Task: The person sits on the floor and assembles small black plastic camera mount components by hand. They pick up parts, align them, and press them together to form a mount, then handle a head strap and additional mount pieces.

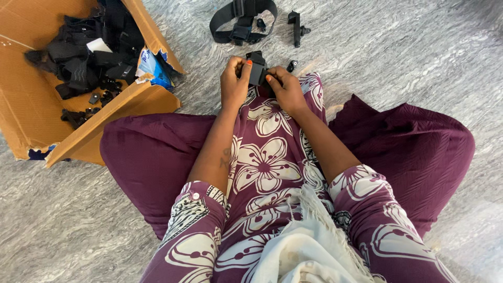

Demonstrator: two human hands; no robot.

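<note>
We sit cross-legged on a grey, streaked floor (398, 57), our knees spread wide under purple cloth with a white flower print, and both hands meet just past our lap. Our left hand (234, 84) and right hand (285, 90) hold between them a small black plastic block (257, 68), raised slightly above the floor at the edge of the patterned fabric. The left fingers (242, 65) are curled and pressed against the block's left side, thumb on top; the right fingers (272, 79) pinch its right side, the thumb laid across its lower corner. Just beside the right hand, a tiny black knob (291, 65) lies on the floor. Farther out in front of us rests a looped black strap with a buckle (242, 21), and near it, to the right, a short black bracket with a screw (297, 27). Well apart on our left lies an open cardboard box (31, 99), torn at its near flap, with a heap of black straps and small black parts (89, 57) inside it. A white fringed cloth (309, 241) drapes over our lap close to the camera.
</note>
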